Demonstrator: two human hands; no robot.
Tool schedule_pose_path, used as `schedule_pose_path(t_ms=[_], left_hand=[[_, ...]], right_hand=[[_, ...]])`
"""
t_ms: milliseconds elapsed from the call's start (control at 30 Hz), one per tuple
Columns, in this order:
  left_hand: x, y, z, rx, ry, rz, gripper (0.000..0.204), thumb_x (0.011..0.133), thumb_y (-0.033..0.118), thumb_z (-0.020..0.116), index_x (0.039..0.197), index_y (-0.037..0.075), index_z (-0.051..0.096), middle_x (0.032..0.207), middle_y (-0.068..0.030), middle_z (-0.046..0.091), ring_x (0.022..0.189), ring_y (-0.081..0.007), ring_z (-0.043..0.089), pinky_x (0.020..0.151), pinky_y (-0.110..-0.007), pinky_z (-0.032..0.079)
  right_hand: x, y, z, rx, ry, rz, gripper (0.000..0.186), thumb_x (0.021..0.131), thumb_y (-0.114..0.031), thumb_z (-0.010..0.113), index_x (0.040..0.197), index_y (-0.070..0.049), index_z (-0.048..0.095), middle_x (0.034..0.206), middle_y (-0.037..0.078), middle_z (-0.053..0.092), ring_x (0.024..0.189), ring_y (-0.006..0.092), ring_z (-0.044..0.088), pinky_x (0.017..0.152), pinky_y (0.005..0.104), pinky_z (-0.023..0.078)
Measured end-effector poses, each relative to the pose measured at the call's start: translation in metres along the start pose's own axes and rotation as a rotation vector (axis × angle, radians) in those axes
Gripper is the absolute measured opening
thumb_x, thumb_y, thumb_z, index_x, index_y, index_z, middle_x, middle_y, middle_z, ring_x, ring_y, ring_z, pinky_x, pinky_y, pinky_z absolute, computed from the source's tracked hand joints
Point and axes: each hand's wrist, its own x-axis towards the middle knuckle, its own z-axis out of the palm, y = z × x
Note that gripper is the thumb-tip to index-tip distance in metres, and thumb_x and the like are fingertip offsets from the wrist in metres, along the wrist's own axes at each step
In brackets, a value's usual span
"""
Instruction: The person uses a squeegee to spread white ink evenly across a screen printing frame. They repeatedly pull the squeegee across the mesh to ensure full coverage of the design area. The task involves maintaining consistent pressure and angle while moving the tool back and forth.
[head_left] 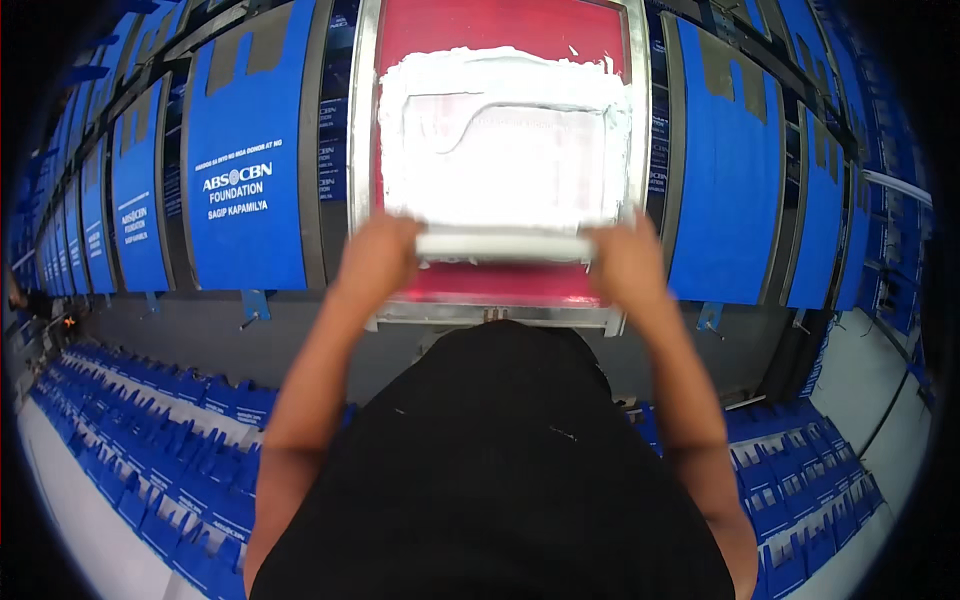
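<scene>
Gripping a pale bar (pixel 505 243), hands (pixel 383 253) (pixel 628 258) sit near white-lettered blue bags (pixel 248 245).

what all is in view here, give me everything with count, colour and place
Metal frame: one, silver, top centre
Screen: one, red, inside the frame
Thick paste: one patch, white, spread on the screen
Squeegee-like bar: one, pale, blurred, across the screen between the hands
Large flat bags: one nearest each side of the frame, blue, more beyond
Smaller-looking bags: many, uncountable, blue, rows at lower left and lower right
Black top: one, black, bottom centre, worn by the person
Left hand: one, bare, gripping the bar's left end
Right hand: one, bare, gripping the bar's right end
</scene>
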Motion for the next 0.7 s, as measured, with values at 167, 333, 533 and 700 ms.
schedule_pose_path(t_ms=[167,333,533,700], left_hand=[[-0.023,-0.002,0.052,-0.057,0.252,0.152,0.036,0.055,-0.001,0.069,0.091,0.005,0.065,0.088,-0.0128,0.064,0.084,-0.0323,0.06,0.076,-0.044,0.048],[0.155,-0.025,-0.033,0.138,0.168,0.007,0.036,0.074,0.028,0.074,0.105,0.01,0.069,0.094,-0.0162,0.069,0.086,-0.033,0.067,0.075,-0.043,0.053],[0.073,-0.013,-0.039,0.029,-0.055,-0.062,0.028,0.074,0.014,0.068,0.102,0.013,0.068,0.095,-0.0147,0.068,0.09,-0.031,0.066,0.076,-0.043,0.052],[-0.025,0.009,0.036,-0.087,0.235,0.149,0.034,0.061,-0.004,0.065,0.094,0.006,0.067,0.087,-0.0143,0.066,0.086,-0.0326,0.061,0.078,-0.042,0.049]], right_hand=[[-0.02,0.009,0.064,0.092,0.241,-0.07,0.039,0.065,0.0,0.063,0.102,-0.011,0.068,0.093,0.009,0.069,0.095,0.0261,0.063,0.11,0.0551,0.027],[0.147,0.056,-0.015,-0.109,0.192,0.021,0.041,0.069,-0.01,0.061,0.109,-0.015,0.068,0.092,0.016,0.069,0.088,0.0299,0.067,0.091,0.0457,0.045],[0.065,0.008,-0.036,-0.039,-0.064,0.101,0.042,0.069,-0.007,0.062,0.109,-0.014,0.068,0.089,0.013,0.07,0.088,0.0298,0.067,0.104,0.0456,0.039],[-0.026,-0.005,0.045,0.115,0.14,0.0,0.049,0.06,0.004,0.064,0.107,-0.011,0.068,0.093,0.012,0.069,0.095,0.0296,0.064,0.111,0.0509,0.029]])
